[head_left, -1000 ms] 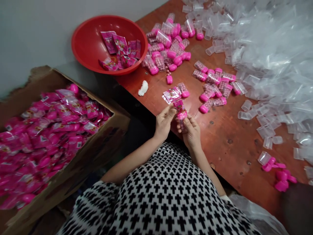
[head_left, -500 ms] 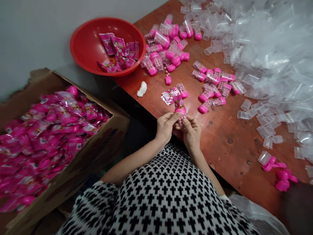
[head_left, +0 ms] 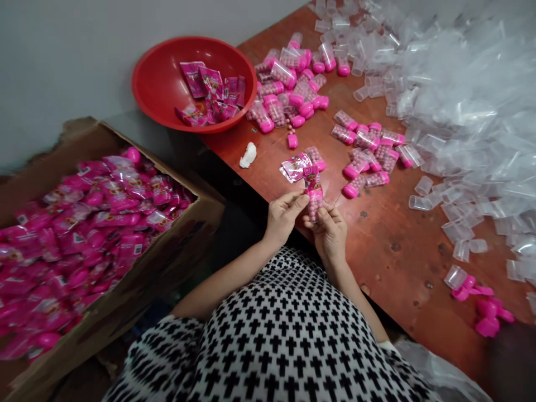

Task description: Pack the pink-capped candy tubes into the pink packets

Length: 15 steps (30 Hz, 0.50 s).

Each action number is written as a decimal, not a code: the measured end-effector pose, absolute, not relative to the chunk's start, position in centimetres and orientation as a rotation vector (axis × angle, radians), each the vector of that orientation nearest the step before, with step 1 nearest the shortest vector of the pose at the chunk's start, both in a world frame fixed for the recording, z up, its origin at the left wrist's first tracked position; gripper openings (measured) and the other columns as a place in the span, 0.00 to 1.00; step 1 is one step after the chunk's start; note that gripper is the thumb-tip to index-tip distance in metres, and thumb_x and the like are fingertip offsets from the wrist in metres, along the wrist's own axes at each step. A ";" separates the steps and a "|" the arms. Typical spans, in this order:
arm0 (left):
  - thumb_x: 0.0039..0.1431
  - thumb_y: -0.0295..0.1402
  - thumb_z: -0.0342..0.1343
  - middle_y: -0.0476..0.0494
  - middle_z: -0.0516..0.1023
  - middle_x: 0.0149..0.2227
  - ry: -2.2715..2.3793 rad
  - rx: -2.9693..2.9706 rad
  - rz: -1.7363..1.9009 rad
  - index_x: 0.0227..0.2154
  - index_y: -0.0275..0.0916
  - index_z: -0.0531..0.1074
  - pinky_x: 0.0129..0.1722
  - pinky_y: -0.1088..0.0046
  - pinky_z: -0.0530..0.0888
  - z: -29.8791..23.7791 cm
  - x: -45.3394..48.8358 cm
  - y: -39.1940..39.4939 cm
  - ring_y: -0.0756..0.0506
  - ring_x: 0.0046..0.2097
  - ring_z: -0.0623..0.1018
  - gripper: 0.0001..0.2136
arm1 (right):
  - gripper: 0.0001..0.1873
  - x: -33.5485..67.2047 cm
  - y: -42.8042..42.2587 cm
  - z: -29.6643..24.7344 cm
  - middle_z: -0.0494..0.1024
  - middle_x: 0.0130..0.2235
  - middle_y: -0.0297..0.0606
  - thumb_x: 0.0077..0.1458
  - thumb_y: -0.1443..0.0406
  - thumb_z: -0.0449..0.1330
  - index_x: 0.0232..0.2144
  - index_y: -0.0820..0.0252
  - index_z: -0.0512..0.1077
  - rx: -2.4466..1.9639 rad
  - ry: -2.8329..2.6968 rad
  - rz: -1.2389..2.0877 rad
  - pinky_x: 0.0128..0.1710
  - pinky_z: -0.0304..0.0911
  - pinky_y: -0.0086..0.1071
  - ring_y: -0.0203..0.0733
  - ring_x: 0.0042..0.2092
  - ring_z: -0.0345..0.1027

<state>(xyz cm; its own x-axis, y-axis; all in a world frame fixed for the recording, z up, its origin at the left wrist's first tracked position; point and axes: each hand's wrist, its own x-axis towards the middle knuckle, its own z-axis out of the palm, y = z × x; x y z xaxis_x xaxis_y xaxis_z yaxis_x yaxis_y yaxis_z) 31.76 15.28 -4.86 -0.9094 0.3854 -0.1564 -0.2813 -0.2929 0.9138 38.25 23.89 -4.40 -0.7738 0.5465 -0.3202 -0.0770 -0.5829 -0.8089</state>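
Over the table's near edge, my left hand (head_left: 283,218) pinches the side of a printed pink packet (head_left: 312,181), thumb uppermost. The packet's lower part lies around or against a clear tube of pink candy balls (head_left: 315,209); I cannot tell how far the tube is inside. My right hand (head_left: 331,230) grips the tube's lower end between thumb and fingers. Just beyond the hands, flat silvery-pink packets (head_left: 294,166) lie on the table beside another filled tube (head_left: 316,158).
A red bowl (head_left: 146,103) holds several packets at the back left. Lower left stands a cardboard box (head_left: 180,234) full of packed pink bags. Filled tubes (head_left: 368,148), a heap of clear empty tubes (head_left: 469,111), pink plastic parts (head_left: 488,312) and a white wad (head_left: 248,155) lie on the table (head_left: 389,268).
The view has shifted slightly, so the surroundings sit a little lower and further right. Both hands keep their hold, and more of the candy tube shows between them.
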 end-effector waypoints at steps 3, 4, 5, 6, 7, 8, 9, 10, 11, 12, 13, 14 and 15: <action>0.47 0.39 0.65 0.47 0.81 0.31 1.563 0.066 2.249 0.34 0.38 0.78 0.37 0.73 0.75 -4.9 31.4 15.5 0.50 0.32 0.78 0.13 | 0.13 38.2 23.9 -4.4 0.77 0.29 0.29 0.44 0.62 0.68 0.33 0.60 0.72 -0.790 -1.204 2.348 0.24 0.73 0.26 0.31 0.23 0.72; 0.46 0.39 0.66 0.47 0.80 0.30 1.573 0.059 2.244 0.33 0.37 0.78 0.36 0.74 0.75 -4.9 31.4 15.6 0.50 0.31 0.78 0.12 | 0.13 38.2 23.9 -4.4 0.77 0.29 0.30 0.44 0.62 0.68 0.33 0.60 0.72 -0.787 -1.217 2.331 0.25 0.73 0.27 0.31 0.23 0.72; 0.46 0.39 0.66 0.48 0.80 0.29 1.581 0.056 2.240 0.32 0.37 0.78 0.35 0.74 0.75 -4.7 31.3 15.6 0.50 0.30 0.78 0.12 | 0.13 38.2 24.0 -4.3 0.77 0.30 0.30 0.44 0.62 0.67 0.33 0.59 0.72 -0.784 -1.232 2.314 0.26 0.73 0.27 0.31 0.24 0.72; 0.46 0.39 0.66 0.48 0.80 0.29 1.586 0.059 2.243 0.32 0.37 0.78 0.35 0.74 0.75 -4.6 31.2 15.7 0.50 0.30 0.77 0.12 | 0.13 38.3 24.0 -4.3 0.77 0.30 0.30 0.45 0.62 0.67 0.33 0.59 0.71 -0.782 -1.247 2.300 0.27 0.74 0.28 0.31 0.24 0.72; 0.46 0.39 0.65 0.47 0.80 0.30 1.584 0.068 2.255 0.33 0.38 0.78 0.35 0.74 0.75 -4.4 31.0 15.7 0.50 0.31 0.78 0.12 | 0.13 38.3 24.1 -4.3 0.77 0.30 0.31 0.45 0.61 0.67 0.33 0.59 0.71 -0.782 -1.259 2.292 0.27 0.74 0.28 0.31 0.24 0.72; 0.47 0.39 0.65 0.47 0.80 0.32 1.577 0.082 2.274 0.34 0.39 0.78 0.36 0.74 0.75 -4.2 30.9 15.7 0.50 0.32 0.78 0.12 | 0.13 38.3 24.2 -4.2 0.77 0.30 0.31 0.45 0.61 0.67 0.33 0.59 0.71 -0.785 -1.263 2.292 0.27 0.74 0.28 0.31 0.24 0.72; 0.47 0.38 0.65 0.46 0.81 0.35 1.563 0.098 2.297 0.35 0.40 0.78 0.37 0.74 0.76 -4.0 30.7 15.6 0.49 0.34 0.79 0.13 | 0.13 38.3 24.2 -4.2 0.77 0.30 0.30 0.45 0.61 0.67 0.33 0.59 0.71 -0.787 -1.261 2.299 0.27 0.73 0.28 0.31 0.24 0.71; 0.47 0.38 0.65 0.45 0.80 0.38 1.546 0.112 2.319 0.37 0.41 0.78 0.38 0.74 0.76 -3.9 30.5 15.6 0.49 0.37 0.79 0.13 | 0.13 38.3 24.3 -4.2 0.77 0.29 0.30 0.44 0.61 0.67 0.33 0.59 0.71 -0.788 -1.253 2.313 0.26 0.73 0.27 0.31 0.24 0.71; 0.47 0.38 0.65 0.44 0.80 0.40 1.525 0.123 2.331 0.37 0.41 0.78 0.39 0.73 0.76 -3.8 30.3 15.5 0.49 0.39 0.79 0.13 | 0.13 38.3 24.3 -4.2 0.77 0.28 0.30 0.44 0.61 0.67 0.33 0.59 0.71 -0.788 -1.245 2.331 0.25 0.73 0.27 0.31 0.23 0.71; 0.48 0.39 0.65 0.44 0.80 0.40 1.503 0.127 2.332 0.38 0.41 0.77 0.40 0.72 0.76 -3.8 30.2 15.5 0.48 0.40 0.79 0.14 | 0.13 38.3 24.3 -4.3 0.76 0.28 0.29 0.44 0.61 0.68 0.32 0.59 0.71 -0.786 -1.237 2.348 0.24 0.72 0.27 0.31 0.23 0.71; 0.48 0.39 0.65 0.44 0.80 0.40 1.482 0.124 2.325 0.38 0.41 0.77 0.41 0.71 0.76 -3.9 30.1 15.5 0.48 0.40 0.79 0.14 | 0.14 38.3 24.3 -4.3 0.76 0.27 0.29 0.44 0.61 0.68 0.33 0.59 0.70 -0.785 -1.234 2.361 0.23 0.72 0.26 0.31 0.22 0.70; 0.48 0.40 0.64 0.44 0.80 0.40 1.461 0.115 2.316 0.38 0.41 0.77 0.41 0.70 0.76 -4.0 30.1 15.5 0.48 0.40 0.79 0.14 | 0.14 38.3 24.3 -4.3 0.76 0.27 0.29 0.44 0.61 0.67 0.33 0.59 0.70 -0.786 -1.237 2.369 0.22 0.71 0.26 0.31 0.22 0.70; 0.48 0.41 0.64 0.44 0.79 0.40 1.440 0.104 2.306 0.38 0.41 0.77 0.41 0.69 0.76 -4.1 30.2 15.5 0.48 0.39 0.79 0.14 | 0.14 38.3 24.3 -4.3 0.76 0.26 0.28 0.44 0.61 0.67 0.33 0.59 0.70 -0.790 -1.246 2.369 0.22 0.71 0.25 0.31 0.22 0.70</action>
<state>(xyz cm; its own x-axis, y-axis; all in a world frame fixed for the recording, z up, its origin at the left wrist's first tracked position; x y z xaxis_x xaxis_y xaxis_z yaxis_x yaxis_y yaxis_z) 30.21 15.48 -4.15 -0.9100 0.3848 -0.1544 -0.3076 -0.3767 0.8738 38.31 24.33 -4.32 -0.7839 0.5367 -0.3123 -0.0468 -0.5525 -0.8322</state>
